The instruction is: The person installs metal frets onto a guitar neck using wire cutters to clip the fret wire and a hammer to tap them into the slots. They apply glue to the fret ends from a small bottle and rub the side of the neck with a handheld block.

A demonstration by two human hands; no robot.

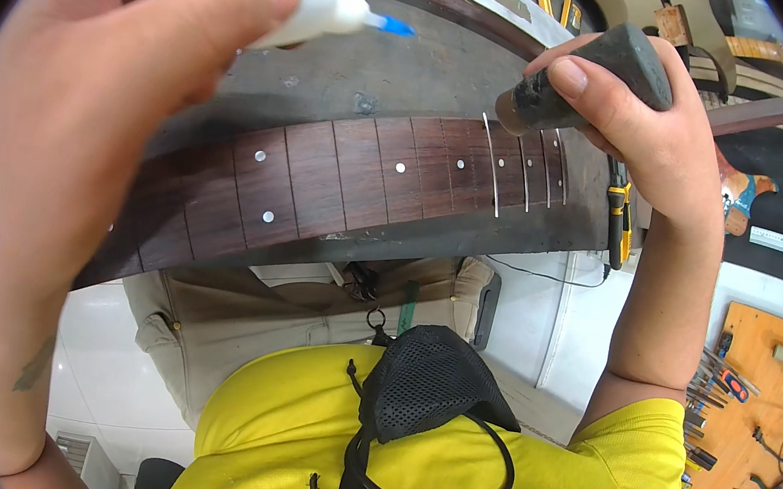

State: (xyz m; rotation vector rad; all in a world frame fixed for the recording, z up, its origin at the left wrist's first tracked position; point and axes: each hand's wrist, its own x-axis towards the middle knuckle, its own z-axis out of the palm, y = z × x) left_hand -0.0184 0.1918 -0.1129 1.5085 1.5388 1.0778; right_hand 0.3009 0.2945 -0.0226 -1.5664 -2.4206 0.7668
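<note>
Left hand: closed round glue bottle, blue tip raised above fretboard.
Right hand: wrapped round mallet, head by loose fret wire.
Risk: your squeeze drips glue onto wood; off-centre blow kinks wire, dents board.

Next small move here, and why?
Probably bring the left hand down so the glue bottle's blue tip meets the loose fret wire. The bottle is held above the fretboard, while the right hand rests the dark tool near that fret.
</note>
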